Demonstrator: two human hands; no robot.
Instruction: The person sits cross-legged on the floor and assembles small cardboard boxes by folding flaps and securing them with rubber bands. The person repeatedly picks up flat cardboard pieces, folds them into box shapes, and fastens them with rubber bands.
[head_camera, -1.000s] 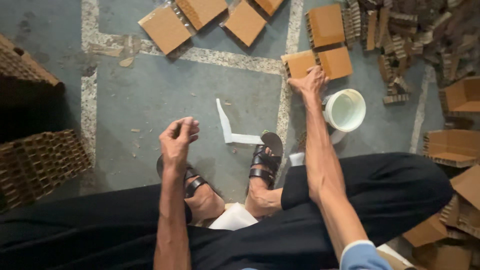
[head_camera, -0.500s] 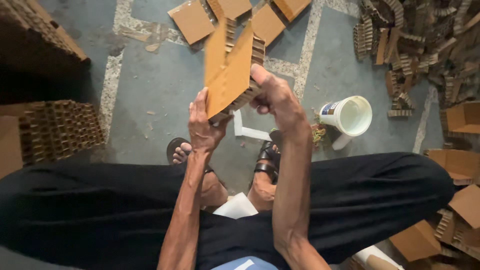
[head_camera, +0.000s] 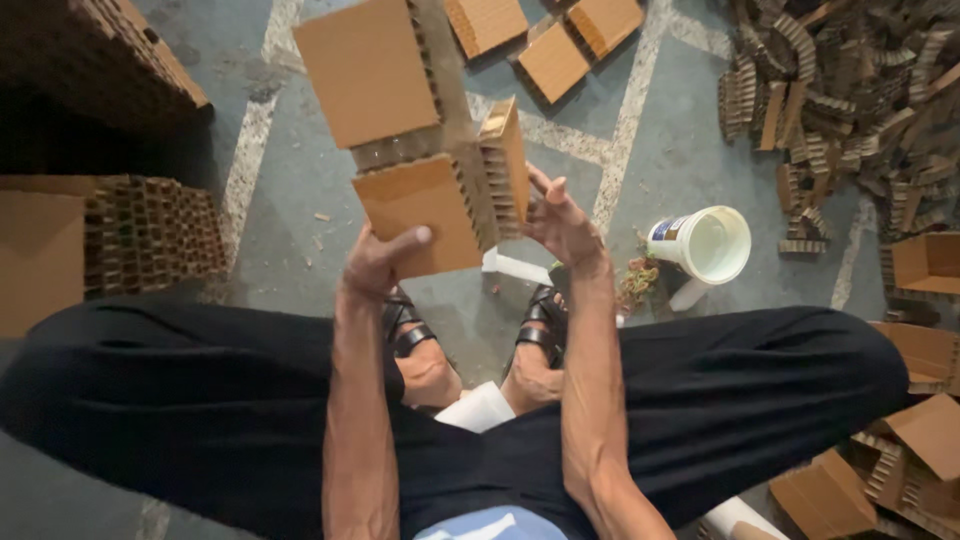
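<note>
The left hand (head_camera: 375, 265) held a folded honeycomb cardboard piece (head_camera: 420, 150) up in front of the seated person, above the feet. Its grip was closed on the lower panel, the thumb pressed flat across that panel's front near the bottom edge and the fingers hidden behind it. The right hand (head_camera: 562, 225) met the same piece from the right, its fingers spread and only loosely curled, the tips touching the short end flap that stuck out edge-on. So the piece sat between the two hands, its upper panel rising above both and tilted away.

That piece showed three connected panels: a large upper one, a lower one, and the narrow side flap, with open honeycomb cells along the folds.

On the concrete floor (head_camera: 300, 190) beyond it, three flat cardboard squares (head_camera: 553, 62) lay close together by a painted line. One white bucket (head_camera: 706, 245) lay on its side just right of the right hand. A heap of cardboard strips (head_camera: 850, 90), too many to count, filled the upper right, and two honeycomb stacks (head_camera: 150, 235) stood at the left. Two sandalled feet (head_camera: 475, 345) rested below the hands.
</note>
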